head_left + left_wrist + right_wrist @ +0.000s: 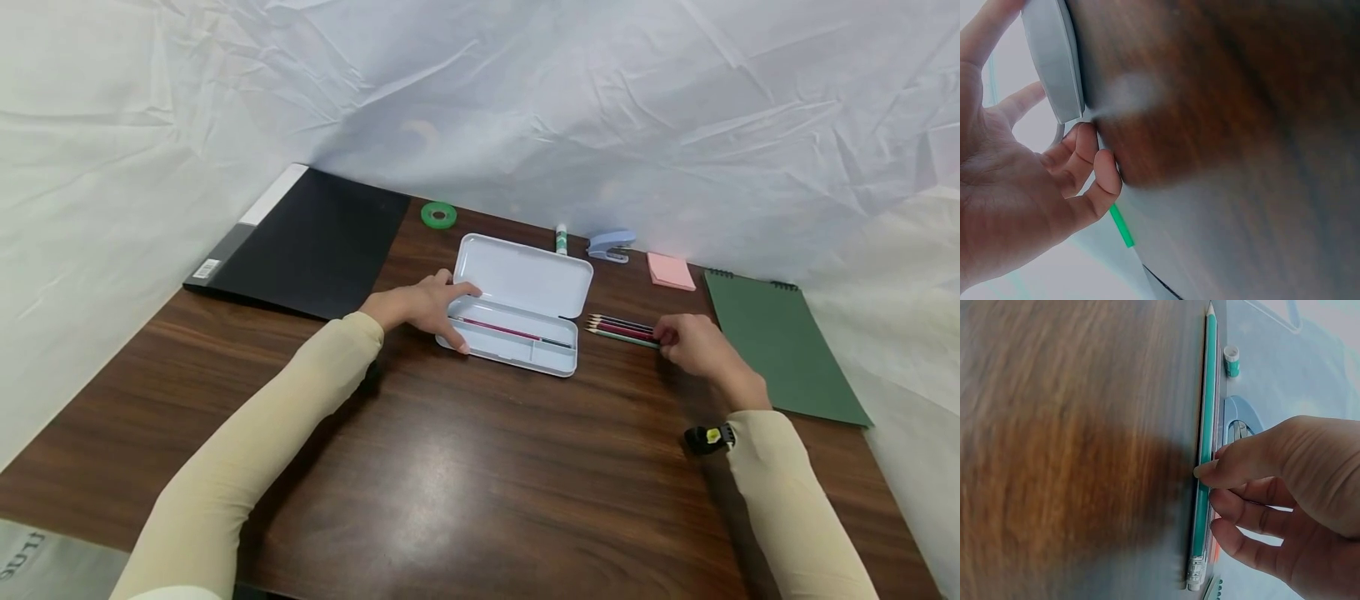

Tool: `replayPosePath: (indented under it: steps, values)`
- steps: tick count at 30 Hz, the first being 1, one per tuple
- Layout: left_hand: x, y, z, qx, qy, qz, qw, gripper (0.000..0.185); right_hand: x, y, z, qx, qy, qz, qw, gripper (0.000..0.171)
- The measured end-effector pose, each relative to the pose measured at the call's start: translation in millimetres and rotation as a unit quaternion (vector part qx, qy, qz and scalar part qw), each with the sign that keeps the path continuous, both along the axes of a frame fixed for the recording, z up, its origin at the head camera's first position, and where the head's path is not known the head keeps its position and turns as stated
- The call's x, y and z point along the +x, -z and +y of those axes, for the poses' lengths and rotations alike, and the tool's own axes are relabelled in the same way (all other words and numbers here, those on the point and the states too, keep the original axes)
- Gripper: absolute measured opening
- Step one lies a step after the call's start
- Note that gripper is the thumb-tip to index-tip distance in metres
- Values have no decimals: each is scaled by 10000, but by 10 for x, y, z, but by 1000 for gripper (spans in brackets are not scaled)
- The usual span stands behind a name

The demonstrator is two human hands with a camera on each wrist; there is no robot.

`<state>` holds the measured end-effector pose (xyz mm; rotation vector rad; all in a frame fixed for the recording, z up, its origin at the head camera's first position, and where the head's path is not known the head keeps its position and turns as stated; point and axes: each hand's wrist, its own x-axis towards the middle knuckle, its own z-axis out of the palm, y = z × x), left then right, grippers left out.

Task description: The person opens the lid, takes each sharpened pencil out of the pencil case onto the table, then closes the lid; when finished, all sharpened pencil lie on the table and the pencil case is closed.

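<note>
Pencils (621, 331) lie just right of the opened pencil case (498, 342), long axis running left to right, points toward it. The right hand (692, 342) is nearer — thumb and fingers pinching near the blunt ends; number gripped cannot be told. The left hand (423, 307) holds the case's left end — thumb and forefinger astride.

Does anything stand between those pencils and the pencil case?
Nothing visible: only bare tabletop separates the pencils at the right hand from the pencil case, whose lid is open. The left hand touches the case's opposite end.
</note>
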<state>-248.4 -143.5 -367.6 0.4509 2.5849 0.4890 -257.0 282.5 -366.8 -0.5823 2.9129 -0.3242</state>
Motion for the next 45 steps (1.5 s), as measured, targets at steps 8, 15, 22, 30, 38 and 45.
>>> replayPosePath:
  steps: [8,15,22,30,38,45]
  values:
    - [0,-12,-10,-26,-2,1,10000,98,-48,-19,-117,-156,-129,279,9994,18]
    - [2,-24,-11,-2,15,0,10000,98,-34,-97,-419,-1186,-411,784,9890,22]
    - [9,-40,-5,-10,-21,-19,10000,99,50,-106,-888,-1752,-869,457,9796,26]
    - [-30,-40,54,-65,93,-64,9999,99,110,-35,-1324,-1621,-1648,-106,9729,31]
    - [-36,-22,75,-146,73,-56,9999,99,46,-11,-1607,-1158,-2113,-521,9691,33]
    - [-24,-18,68,-111,92,10,9999,100,2,-40,-1720,-747,-2265,-734,9684,29]
